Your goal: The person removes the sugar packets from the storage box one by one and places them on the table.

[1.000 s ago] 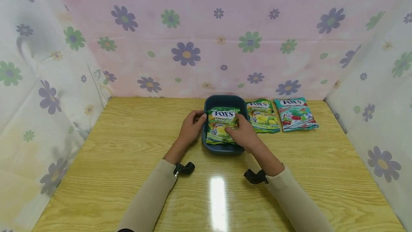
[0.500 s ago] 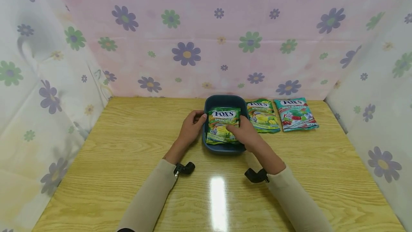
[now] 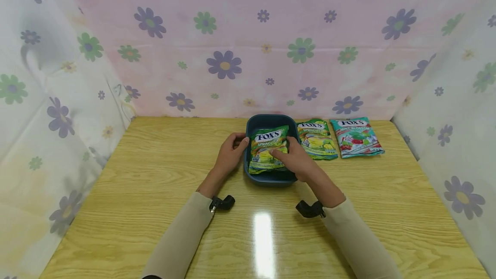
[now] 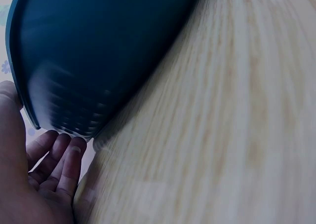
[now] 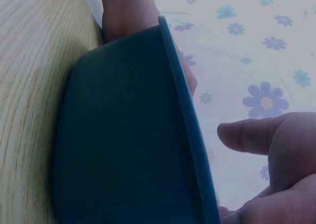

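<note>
A green FOX'S Spring Tea candy bag (image 3: 267,152) lies inside the dark blue plastic basket (image 3: 271,181), slightly turned, its upper right corner near the far right rim. My right hand (image 3: 297,158) reaches over the basket's right rim and grips the bag's right side, thumb across its front. The fingers behind the bag are mostly hidden. At the left rim, my left hand (image 3: 229,152) holds the basket. In the left wrist view its thumb is at the rim and its curled fingers (image 4: 71,167) touch the perforated outer wall.
Just right of the basket lies another Spring Tea candy bag (image 3: 316,140). Beside that is a teal and red Mint Blossom candy bag (image 3: 357,137). The wooden table (image 3: 162,154) meets a flowered cloth backdrop (image 3: 255,85) at the back.
The bag in the basket has turned a little, its top rising and tilting, with my right hand on it. The left hand and basket have stayed put.
</note>
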`<state>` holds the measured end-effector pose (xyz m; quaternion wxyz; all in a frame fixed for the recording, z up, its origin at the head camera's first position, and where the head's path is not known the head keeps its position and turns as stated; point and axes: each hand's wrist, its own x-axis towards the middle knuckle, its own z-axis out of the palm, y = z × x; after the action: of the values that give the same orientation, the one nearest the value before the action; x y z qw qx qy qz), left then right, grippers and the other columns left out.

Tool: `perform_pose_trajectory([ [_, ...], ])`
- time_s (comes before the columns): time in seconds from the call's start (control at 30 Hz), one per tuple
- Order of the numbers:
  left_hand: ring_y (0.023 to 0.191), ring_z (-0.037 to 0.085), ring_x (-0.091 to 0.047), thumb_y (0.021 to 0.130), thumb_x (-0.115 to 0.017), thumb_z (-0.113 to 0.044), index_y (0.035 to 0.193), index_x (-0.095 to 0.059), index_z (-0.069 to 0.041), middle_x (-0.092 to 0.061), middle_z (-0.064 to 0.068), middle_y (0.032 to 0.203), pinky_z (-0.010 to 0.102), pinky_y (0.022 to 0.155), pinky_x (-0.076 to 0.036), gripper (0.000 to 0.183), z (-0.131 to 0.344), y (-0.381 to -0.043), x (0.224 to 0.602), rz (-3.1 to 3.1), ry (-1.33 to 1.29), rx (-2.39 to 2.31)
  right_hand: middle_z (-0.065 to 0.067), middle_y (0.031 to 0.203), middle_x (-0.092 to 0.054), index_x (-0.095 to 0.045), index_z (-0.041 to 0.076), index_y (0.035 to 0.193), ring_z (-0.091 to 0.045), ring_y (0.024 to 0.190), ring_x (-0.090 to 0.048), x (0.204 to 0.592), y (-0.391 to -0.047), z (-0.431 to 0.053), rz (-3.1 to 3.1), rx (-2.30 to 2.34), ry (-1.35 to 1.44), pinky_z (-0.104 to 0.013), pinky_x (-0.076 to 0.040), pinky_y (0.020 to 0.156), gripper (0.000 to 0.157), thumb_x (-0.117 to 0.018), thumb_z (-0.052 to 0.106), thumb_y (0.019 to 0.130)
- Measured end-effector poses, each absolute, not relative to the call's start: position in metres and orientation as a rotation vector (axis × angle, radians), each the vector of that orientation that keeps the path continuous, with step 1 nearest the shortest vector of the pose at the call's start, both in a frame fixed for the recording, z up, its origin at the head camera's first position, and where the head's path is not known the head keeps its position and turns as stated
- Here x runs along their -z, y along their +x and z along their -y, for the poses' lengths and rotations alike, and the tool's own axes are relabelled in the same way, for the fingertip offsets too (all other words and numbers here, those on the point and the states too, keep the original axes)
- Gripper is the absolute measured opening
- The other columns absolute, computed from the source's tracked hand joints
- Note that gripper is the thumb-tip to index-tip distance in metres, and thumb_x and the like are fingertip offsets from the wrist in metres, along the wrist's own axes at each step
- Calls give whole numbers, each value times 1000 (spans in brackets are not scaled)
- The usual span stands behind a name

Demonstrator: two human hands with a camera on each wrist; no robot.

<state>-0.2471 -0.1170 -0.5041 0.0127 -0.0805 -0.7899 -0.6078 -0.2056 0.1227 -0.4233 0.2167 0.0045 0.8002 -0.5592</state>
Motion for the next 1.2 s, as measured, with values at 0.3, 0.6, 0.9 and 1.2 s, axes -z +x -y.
perform_pose_trajectory([
  [0.3,117,34,-63,110,-61,-33,143,-61,-2,-65,20,132,49,102,-49,46,117,-248,507,2443,-266,1909,-29,173,-12,-3,1,169,-49,158,-20,429,-202,-117,-2400,1436,-1,-65,-33,120,88,-62,29,109],
  [0.6,116,38,-62,112,-56,-21,143,-56,9,-63,25,131,47,101,-50,44,114,-234,480,2490,-275,1896,-26,173,-17,-10,1,168,-47,157,-23,432,-202,-114,-2462,1458,31,-64,-36,118,87,-67,18,105],
  [0.9,118,38,-62,112,-57,-22,144,-57,6,-63,24,133,48,103,-48,43,113,-241,491,2472,-249,1899,-26,171,-22,-14,0,168,-47,156,-27,433,-201,-112,-2485,1507,42,-62,-40,116,85,-68,11,103],
  [1.2,112,30,-64,110,-62,-32,140,-63,-5,-66,17,128,46,99,-50,41,116,-247,506,2433,-262,1918,-28,169,-27,-18,3,168,-46,157,-26,434,-197,-111,-2484,1586,65,-61,-45,112,84,-69,8,101],
])
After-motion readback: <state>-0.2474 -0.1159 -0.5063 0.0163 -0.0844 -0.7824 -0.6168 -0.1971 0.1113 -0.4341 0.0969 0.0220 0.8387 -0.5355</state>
